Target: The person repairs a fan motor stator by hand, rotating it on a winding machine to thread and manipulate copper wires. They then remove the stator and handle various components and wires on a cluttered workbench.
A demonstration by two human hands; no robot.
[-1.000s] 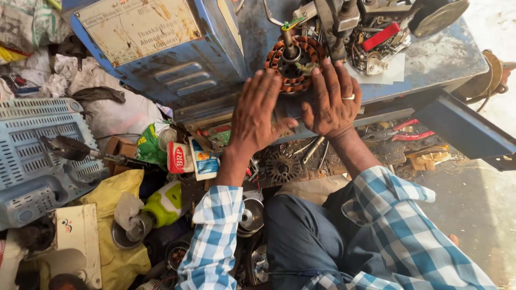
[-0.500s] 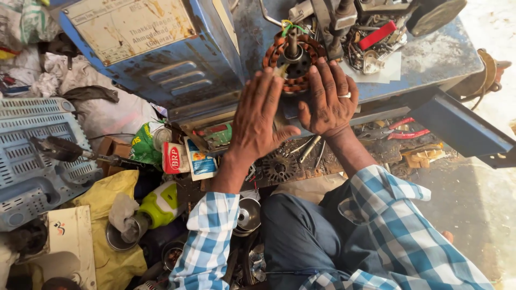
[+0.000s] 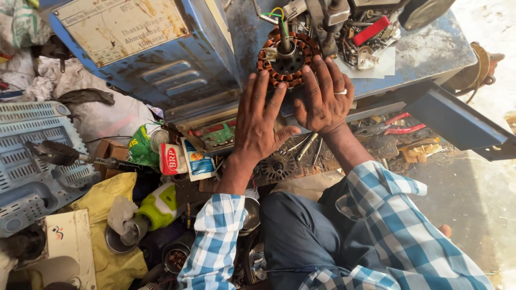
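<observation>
A round motor stator with copper windings (image 3: 287, 56) sits on a shaft on the blue winding machine (image 3: 161, 59), with coloured wires rising from its top. My left hand (image 3: 260, 121) is spread flat, fingertips touching the stator's lower left rim. My right hand (image 3: 322, 96), with a ring on one finger, presses its fingers against the lower right rim. Neither hand closes around the stator.
A grey plastic crate (image 3: 29, 161) and a yellow bag (image 3: 115, 258) lie at left. Small packets (image 3: 172, 158), a green bottle (image 3: 156, 207), a spare stator core (image 3: 277, 166) and red-handled pliers (image 3: 395, 126) lie under the machine's table. My legs sit below.
Both hands stay on the stator's lower edge; the fingers have spread out flatter. The stator seems to have turned slightly on its shaft.
</observation>
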